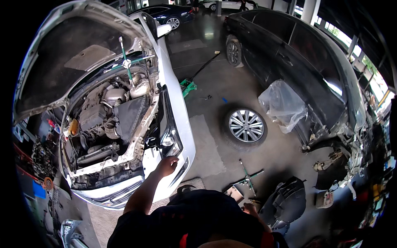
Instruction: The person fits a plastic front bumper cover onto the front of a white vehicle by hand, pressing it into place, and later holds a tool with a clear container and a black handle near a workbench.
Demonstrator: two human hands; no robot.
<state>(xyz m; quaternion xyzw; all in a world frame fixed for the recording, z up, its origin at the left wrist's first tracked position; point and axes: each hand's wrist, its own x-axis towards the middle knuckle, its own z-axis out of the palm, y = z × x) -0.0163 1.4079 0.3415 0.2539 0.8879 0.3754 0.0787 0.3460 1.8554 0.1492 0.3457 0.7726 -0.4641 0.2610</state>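
Observation:
My left hand [167,165] is at the front corner of the white car [165,191], just below its headlight [168,136], with its fingers curled; whether they hold anything is hidden. The car's hood [51,58] stands raised over the exposed engine bay [99,111], and a green cross-shaped wrench [126,63] is at the back of the bay. My right hand [249,209] is low beside my body, fingers curled on something too small to make out, near a metal box [234,194] and a second cross wrench [248,178] on the floor.
A loose wheel [245,128] lies between the white car and a partly dismantled dark car [289,58] with plastic sheeting [279,103]. A green floor jack [188,87] is beyond. A black molded liner [285,198] lies right of me. More cars [159,16] stand behind.

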